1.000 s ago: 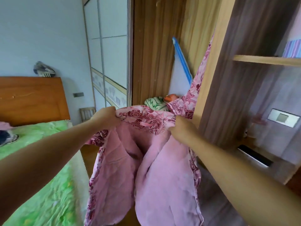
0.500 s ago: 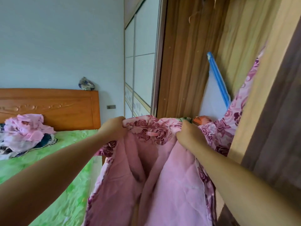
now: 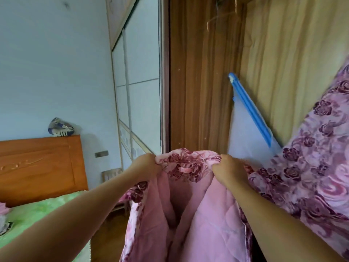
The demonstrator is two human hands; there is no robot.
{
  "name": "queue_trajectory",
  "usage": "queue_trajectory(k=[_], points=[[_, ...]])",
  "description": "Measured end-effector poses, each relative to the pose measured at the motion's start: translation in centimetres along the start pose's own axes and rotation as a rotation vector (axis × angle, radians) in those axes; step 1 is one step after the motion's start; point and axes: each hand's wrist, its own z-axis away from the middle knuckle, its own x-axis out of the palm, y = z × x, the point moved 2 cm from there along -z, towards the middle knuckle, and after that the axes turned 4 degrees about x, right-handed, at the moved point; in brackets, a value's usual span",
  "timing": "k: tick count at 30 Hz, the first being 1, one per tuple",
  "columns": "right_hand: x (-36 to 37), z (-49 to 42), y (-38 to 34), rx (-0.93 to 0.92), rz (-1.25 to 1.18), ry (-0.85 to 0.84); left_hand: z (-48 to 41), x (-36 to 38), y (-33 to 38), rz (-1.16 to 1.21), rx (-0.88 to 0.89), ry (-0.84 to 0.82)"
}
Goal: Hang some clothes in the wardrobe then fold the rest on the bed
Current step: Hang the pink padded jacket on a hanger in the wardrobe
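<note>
Two hands hold up a pink quilted robe [image 3: 188,214] with a rose print in front of an open wardrobe [image 3: 204,82]. The left hand [image 3: 145,167] and the right hand [image 3: 228,171] each pinch one side of its collar, fingers curled into the fabric. The robe hangs open, lining showing. A bed [image 3: 34,212] with a green cover lies at left.
</note>
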Motion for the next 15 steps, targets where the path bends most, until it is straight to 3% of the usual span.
queue_trajectory(k=[7,15], points=[[-0.7,-8.4,2.6,0.156,0.006,0.119,-12.1,1.2,4.7,0.1,0.189,0.028],[-6.6,-15.9,3.7,0.151,0.017,0.314,-21.4,-1.6,12.6,0.228,0.299,0.133]])
